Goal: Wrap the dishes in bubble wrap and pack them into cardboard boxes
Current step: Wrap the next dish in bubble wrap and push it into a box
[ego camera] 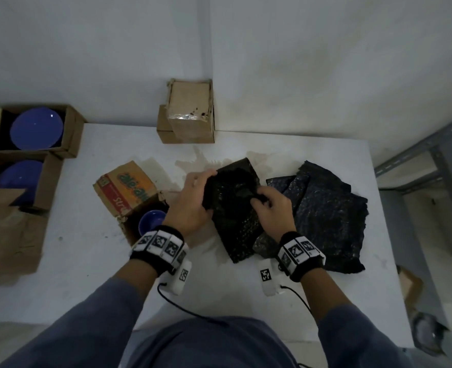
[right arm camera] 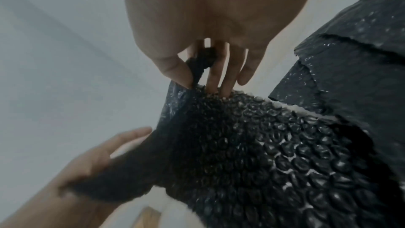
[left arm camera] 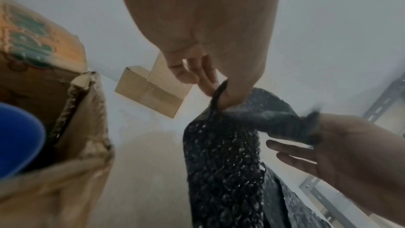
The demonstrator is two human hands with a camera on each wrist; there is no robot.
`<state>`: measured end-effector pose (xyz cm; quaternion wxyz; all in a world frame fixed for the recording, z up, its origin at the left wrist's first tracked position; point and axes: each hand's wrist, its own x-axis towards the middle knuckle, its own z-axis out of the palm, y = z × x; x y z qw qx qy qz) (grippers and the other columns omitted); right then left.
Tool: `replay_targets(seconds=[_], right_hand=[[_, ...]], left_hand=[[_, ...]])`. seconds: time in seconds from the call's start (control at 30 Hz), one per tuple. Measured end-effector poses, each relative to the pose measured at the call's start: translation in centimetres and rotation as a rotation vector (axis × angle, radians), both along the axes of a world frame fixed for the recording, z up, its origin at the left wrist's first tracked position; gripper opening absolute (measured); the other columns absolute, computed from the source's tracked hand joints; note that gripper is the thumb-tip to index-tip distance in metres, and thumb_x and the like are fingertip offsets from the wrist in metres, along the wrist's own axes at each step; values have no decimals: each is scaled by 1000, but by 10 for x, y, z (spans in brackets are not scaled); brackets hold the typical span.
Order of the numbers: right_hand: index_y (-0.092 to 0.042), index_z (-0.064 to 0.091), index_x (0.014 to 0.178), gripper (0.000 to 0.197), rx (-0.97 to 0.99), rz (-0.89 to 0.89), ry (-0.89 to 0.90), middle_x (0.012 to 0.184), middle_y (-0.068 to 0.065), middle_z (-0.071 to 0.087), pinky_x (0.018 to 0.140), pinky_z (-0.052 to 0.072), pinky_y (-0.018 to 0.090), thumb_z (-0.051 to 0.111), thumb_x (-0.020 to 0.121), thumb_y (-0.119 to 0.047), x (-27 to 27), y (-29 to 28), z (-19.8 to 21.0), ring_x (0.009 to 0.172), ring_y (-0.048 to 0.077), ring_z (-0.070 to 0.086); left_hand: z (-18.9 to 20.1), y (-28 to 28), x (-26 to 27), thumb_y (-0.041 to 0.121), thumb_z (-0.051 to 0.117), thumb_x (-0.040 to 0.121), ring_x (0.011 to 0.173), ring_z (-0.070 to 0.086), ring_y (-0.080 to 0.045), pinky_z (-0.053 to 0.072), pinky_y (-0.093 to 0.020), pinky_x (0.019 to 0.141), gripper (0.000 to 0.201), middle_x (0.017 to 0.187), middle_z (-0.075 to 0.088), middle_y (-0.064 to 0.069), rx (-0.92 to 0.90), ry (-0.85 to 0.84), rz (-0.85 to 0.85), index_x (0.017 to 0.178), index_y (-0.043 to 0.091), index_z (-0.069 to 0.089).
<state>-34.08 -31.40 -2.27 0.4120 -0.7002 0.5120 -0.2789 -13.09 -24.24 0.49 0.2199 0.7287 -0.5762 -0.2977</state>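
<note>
A black bubble wrap sheet [ego camera: 236,221] is lifted off the white table [ego camera: 92,261] at the centre. My left hand [ego camera: 209,193] grips its left edge, thumb and fingers pinching the rim [left arm camera: 215,93]. My right hand [ego camera: 259,201] pinches a bunched fold at the sheet's right side [right arm camera: 195,74]. No dish shows inside the sheet. A small blue bowl [ego camera: 151,221] sits in an open printed cardboard box [ego camera: 123,187] just left of my left wrist.
A pile of black bubble wrap sheets [ego camera: 331,216] lies to the right. Two open boxes [ego camera: 72,128] at the far left hold blue plates [ego camera: 36,128]. A closed cardboard box [ego camera: 190,112] stands at the back wall. A metal shelf [ego camera: 426,155] is beyond the table's right edge.
</note>
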Motion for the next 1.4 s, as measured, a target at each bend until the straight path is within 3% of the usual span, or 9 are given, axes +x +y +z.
replay_targets(seconds=[0.17, 0.27, 0.4, 0.63, 0.73, 0.83, 0.97, 1.2, 1.4], right_hand=[[-18, 60, 77, 12, 270, -170, -356, 70, -4, 62, 68, 47, 31, 67, 80, -10, 3, -13, 28, 69, 15, 56], [-12, 57, 99, 24, 600, -168, -693, 88, 4, 67, 76, 52, 38, 74, 83, -18, 19, -11, 46, 82, 24, 62], [-5, 60, 103, 19, 671, -131, -715, 95, 18, 69, 80, 55, 39, 69, 86, -1, 41, -6, 55, 86, 28, 67], [-8, 68, 102, 29, 442, 201, -585, 100, 11, 69, 91, 50, 40, 49, 87, 9, 39, -14, 92, 97, 25, 64], [-4, 66, 99, 28, 390, 286, -573, 94, 11, 67, 87, 48, 38, 49, 80, 6, 44, -15, 114, 93, 24, 61], [4, 63, 98, 25, 285, 268, -603, 94, 15, 64, 85, 46, 39, 47, 79, 2, 45, -22, 126, 93, 27, 57], [4, 57, 87, 14, 132, 114, -586, 82, 10, 59, 74, 44, 33, 44, 84, 8, 35, -31, 131, 82, 21, 53], [-14, 57, 92, 12, -143, -301, -204, 84, -4, 61, 76, 45, 28, 50, 90, -5, -7, -56, 102, 83, 13, 55], [-6, 59, 99, 7, -133, -333, -49, 91, 4, 61, 71, 35, 24, 55, 94, -10, -11, -52, 68, 87, 21, 55]], left_hand=[[23, -9, 7, 18, 72, 79, 74, 58, -8, 53, -34, 69, 51, 81, 59, 8, -166, 84, 96, 122, 35, 51], [26, 1, -7, 14, 73, 80, 65, 54, -8, 46, -25, 60, 39, 71, 55, 6, -280, 159, 184, 110, 32, 56], [29, 14, -17, 17, 74, 81, 71, 58, -10, 48, -25, 66, 40, 75, 58, 8, -303, 282, -101, 115, 28, 56], [56, 6, 19, 24, 58, 72, 103, 55, -14, 46, -31, 84, 55, 110, 52, 0, -496, 387, 80, 124, 19, 39], [78, -14, 29, 28, 64, 72, 132, 42, -8, 33, -19, 106, 79, 137, 47, -2, -300, 399, -193, 143, 27, 30], [89, -36, 34, 25, 72, 73, 118, 56, -12, 42, -28, 100, 62, 120, 63, 1, -79, 451, -308, 131, 27, 51], [94, -47, 48, 40, 76, 68, 88, 63, -23, 48, -46, 86, 21, 90, 65, -5, -13, 467, -305, 71, 20, 72], [98, -22, 92, 38, 82, 68, 95, 71, -25, 57, -35, 83, 53, 102, 75, -8, 38, 498, -199, 111, 8, 71], [108, 7, 138, 40, 80, 72, 76, 72, -14, 52, -22, 67, 22, 81, 76, 2, 131, 232, -131, 85, 22, 75]])
